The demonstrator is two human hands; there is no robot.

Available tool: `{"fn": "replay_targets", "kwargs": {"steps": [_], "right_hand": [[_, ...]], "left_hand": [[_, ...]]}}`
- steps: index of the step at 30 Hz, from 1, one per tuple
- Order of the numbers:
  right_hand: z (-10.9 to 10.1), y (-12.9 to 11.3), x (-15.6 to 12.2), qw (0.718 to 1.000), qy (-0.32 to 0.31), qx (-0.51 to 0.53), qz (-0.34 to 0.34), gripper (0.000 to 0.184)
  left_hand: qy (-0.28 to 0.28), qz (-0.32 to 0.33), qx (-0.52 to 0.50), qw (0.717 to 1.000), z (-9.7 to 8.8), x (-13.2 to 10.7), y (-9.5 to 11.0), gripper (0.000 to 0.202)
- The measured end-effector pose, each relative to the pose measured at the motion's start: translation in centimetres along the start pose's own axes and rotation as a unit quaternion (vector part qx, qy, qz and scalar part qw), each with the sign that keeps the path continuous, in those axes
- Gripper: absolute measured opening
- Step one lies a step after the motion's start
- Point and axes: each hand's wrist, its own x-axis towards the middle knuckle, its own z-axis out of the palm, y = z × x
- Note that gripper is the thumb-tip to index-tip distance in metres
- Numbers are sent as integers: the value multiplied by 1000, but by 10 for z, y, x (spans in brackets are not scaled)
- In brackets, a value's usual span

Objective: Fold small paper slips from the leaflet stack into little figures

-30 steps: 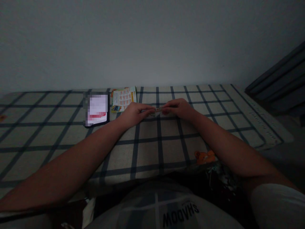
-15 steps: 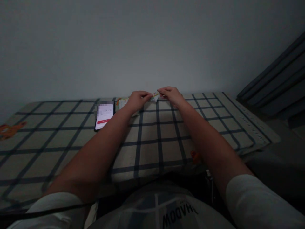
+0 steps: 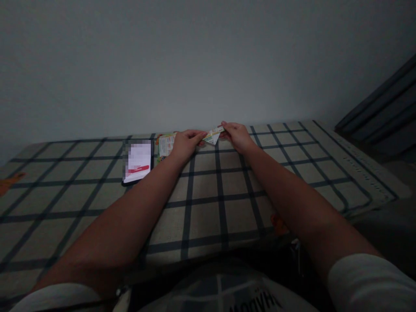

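A small folded piece of printed paper (image 3: 213, 136) hangs between both hands, just above the checked cloth (image 3: 208, 190). My left hand (image 3: 186, 144) pinches its left corner with fingers closed. My right hand (image 3: 236, 135) pinches its right end, fingers closed too. Both forearms stretch forward over the cloth. The paper shows a pointed, triangular fold with coloured print.
A lit phone (image 3: 138, 161) lies on the cloth to the left of my left hand. A printed leaflet (image 3: 165, 144) lies between the phone and that hand. A plain wall rises behind. Dark striped fabric (image 3: 383, 117) sits at the far right.
Both hands have lifted the paper off the cloth and moved it farther away from me. The paper now shows a triangular fold instead of a thin strip.
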Motion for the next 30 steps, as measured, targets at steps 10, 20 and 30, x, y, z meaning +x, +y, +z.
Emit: {"fn": "replay_targets", "kwargs": {"steps": [10, 20, 30], "right_hand": [[6, -2, -4, 996, 25, -82, -11, 31], [4, -3, -1, 992, 68, -100, -44, 31], [12, -3, -10, 995, -38, -78, 41, 20]], "left_hand": [[27, 43, 89, 995, -1, -2, 4, 32], [-61, 94, 159, 981, 0, -7, 7, 34], [-18, 86, 86, 992, 0, -3, 0, 37]]}}
